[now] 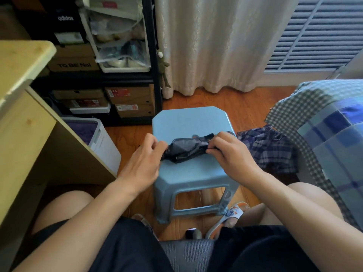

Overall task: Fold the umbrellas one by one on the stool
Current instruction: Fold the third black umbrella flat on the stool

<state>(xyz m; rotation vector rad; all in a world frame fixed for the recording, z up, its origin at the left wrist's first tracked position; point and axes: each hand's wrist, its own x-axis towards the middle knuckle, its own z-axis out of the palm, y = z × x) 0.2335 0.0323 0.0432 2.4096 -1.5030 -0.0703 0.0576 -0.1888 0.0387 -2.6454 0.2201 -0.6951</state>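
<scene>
A person's left hand and right hand pinch opposite ends of a black folded umbrella, fingers curled, lying across a blue plastic stool.

A: Where is the umbrella?
B: Lying crosswise on the stool, toward its near half. The left hand is at its left end, the right hand at its right end.

A: And around the stool?
B: A second umbrella lies on the floor just to its right, against the bed. A desk stands to the left, with a bin beside it. Behind are shelves of boxes, and a curtain to their right.
</scene>
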